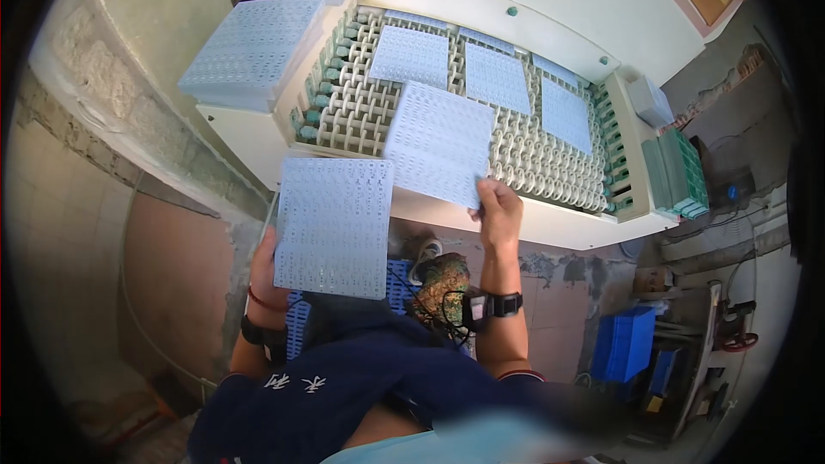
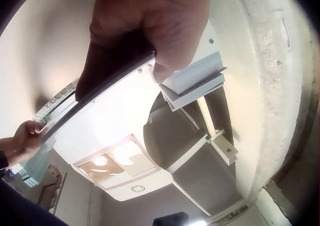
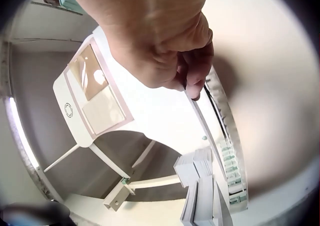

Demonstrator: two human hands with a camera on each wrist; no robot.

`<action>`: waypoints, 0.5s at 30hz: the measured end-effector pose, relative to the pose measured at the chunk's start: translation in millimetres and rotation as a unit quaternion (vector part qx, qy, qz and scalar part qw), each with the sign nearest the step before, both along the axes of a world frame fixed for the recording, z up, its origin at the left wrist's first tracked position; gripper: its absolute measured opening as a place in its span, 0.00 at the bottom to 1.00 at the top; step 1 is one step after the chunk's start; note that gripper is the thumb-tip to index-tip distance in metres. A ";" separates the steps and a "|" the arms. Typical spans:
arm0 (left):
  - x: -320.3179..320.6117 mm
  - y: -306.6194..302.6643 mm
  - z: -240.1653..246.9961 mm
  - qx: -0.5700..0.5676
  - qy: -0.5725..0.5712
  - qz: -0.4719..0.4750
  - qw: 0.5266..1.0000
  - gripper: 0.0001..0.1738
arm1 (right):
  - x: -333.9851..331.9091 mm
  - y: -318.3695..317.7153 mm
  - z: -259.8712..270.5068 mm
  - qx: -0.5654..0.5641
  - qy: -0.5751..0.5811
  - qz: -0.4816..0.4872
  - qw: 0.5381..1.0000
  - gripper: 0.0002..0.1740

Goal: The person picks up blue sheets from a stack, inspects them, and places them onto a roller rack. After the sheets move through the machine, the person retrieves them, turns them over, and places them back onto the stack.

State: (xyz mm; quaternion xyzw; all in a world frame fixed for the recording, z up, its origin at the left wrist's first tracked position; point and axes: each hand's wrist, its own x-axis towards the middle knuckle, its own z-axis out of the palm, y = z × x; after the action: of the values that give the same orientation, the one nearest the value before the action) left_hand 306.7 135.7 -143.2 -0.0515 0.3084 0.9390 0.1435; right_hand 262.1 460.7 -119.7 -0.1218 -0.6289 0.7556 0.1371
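Note:
My right hand (image 1: 501, 213) pinches the near right corner of a thin light blue panel (image 1: 438, 142) marked with rows of small oblong shapes. That panel overlaps the near rollers (image 1: 550, 159) of a white roller conveyor. In the right wrist view, the thumb and curled fingers (image 3: 196, 88) grip its edge, and it shows as a thin strip. At lower left, my left hand (image 1: 265, 271) holds a similar panel (image 1: 335, 228) by its left side, in front of my body. The left wrist view shows the hand (image 2: 155, 23) around its dark edge; some fingers are hidden behind it.
Several similar panels (image 1: 497, 77) lie on the rollers further back. A tall stack of panels (image 1: 249, 47) stands on the machine's left end. Green racks (image 1: 675, 174) stand at its right end, and a blue bin (image 1: 623, 344) is on the floor at right.

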 end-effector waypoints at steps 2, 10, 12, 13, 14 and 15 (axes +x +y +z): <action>1.9 -1.8 -2.3 0.005 -0.009 -0.001 1.000 0.28 | -18.0 -20.4 -0.9 -0.015 0.010 0.027 0.999 0.11; 3.6 2.5 1.1 -0.013 0.024 0.009 1.000 0.26 | -38.0 -37.4 5.8 0.286 -0.065 -0.002 0.956 0.13; 4.5 5.0 6.6 -0.008 0.013 0.011 1.000 0.25 | -33.1 -13.5 0.0 0.222 -0.080 -0.007 0.972 0.13; 4.1 6.0 8.0 -0.003 0.005 0.011 1.000 0.24 | -28.6 0.0 -0.9 0.201 -0.072 -0.025 0.977 0.13; 3.2 4.9 4.4 -0.001 0.005 0.010 1.000 0.24 | -24.2 14.6 -1.1 0.182 -0.064 -0.045 0.980 0.14; 1.7 2.5 -1.9 -0.019 0.015 0.004 1.000 0.24 | -19.9 29.4 -1.9 0.175 -0.056 -0.058 0.981 0.13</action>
State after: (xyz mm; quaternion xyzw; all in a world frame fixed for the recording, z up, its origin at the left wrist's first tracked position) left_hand 308.3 138.2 -145.1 -0.0413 0.3284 0.9340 0.1343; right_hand 242.2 490.1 -121.6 -0.1739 -0.7498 0.6169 0.1643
